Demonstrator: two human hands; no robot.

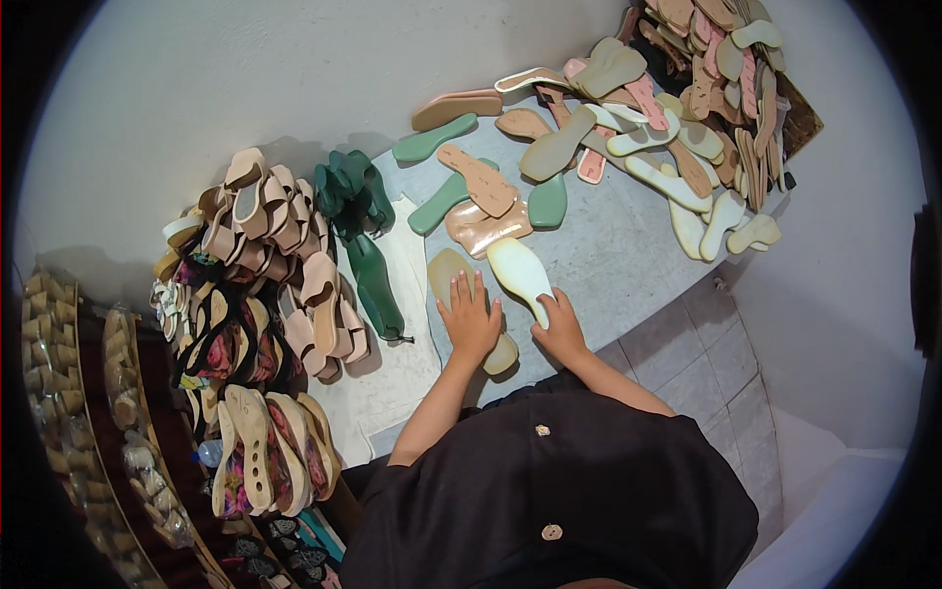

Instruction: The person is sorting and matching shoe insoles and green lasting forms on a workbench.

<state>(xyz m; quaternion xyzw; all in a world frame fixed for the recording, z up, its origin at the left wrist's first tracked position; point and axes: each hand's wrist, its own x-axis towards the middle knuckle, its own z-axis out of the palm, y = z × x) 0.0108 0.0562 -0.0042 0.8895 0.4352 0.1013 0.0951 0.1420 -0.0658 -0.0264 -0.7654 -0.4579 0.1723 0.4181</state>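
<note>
My left hand [471,316] lies with fingers spread on a beige shoe sole [448,267], whose wider end shows beyond the fingers and whose heel shows below the palm. Just to the right, my right hand [561,332] grips the narrow end of a cream-white shoe sole [520,271]. Its broad end points away from me, near a shiny tan piece [481,232]. Past that piece, a tan insole [479,181] partly covers a green sole [439,204], and another green sole [549,202] lies to the right.
A large heap of soles and insoles [702,88] fills the table's far right. Dark green shoe lasts [375,285] lie left of my hands on white cloth [412,344]. Stacked sandals [285,226] line the left edge, with shelves of heels [49,344] beyond. A wall [324,69] borders the far side.
</note>
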